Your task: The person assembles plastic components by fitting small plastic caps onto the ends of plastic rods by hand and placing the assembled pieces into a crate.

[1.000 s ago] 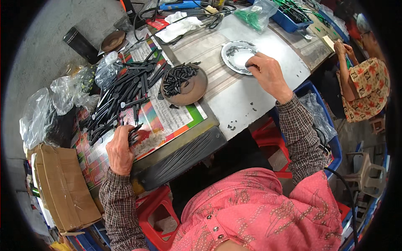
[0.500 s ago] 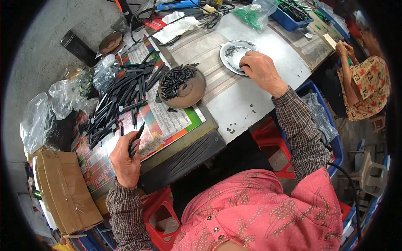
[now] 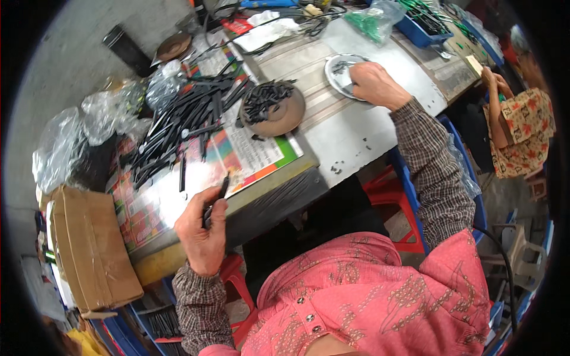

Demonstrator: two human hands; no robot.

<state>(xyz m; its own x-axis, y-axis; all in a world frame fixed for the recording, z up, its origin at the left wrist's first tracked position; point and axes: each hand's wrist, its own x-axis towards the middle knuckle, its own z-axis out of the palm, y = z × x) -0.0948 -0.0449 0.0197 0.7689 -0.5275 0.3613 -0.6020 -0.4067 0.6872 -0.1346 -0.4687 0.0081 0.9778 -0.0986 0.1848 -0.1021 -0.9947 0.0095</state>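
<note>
My left hand (image 3: 203,230) is closed around a slender black plastic piece (image 3: 224,186), whose tip points up and away from me, over the table's near edge. My right hand (image 3: 378,86) reaches to a round white dish (image 3: 330,78) with small dark pins (image 3: 341,67) in it. Its fingers are pressed together at the dish; their tips and anything in them are hidden. Between my hands stands a brown bowl (image 3: 289,118) heaped with short black pieces (image 3: 267,101). Left of the bowl, long black parts (image 3: 184,118) lie in a loose pile on printed paper.
Clear plastic bags (image 3: 59,142) and a cardboard box (image 3: 95,246) sit at the left. Dark crumbs (image 3: 336,168) dot the table near its front edge. Further back are a blue tray (image 3: 423,32) and a cable. Another person (image 3: 519,127) works at the right.
The whole view has shifted, so the table appears further right and higher. My left hand has drawn slightly nearer me with the black piece; my right hand stays at the dish.
</note>
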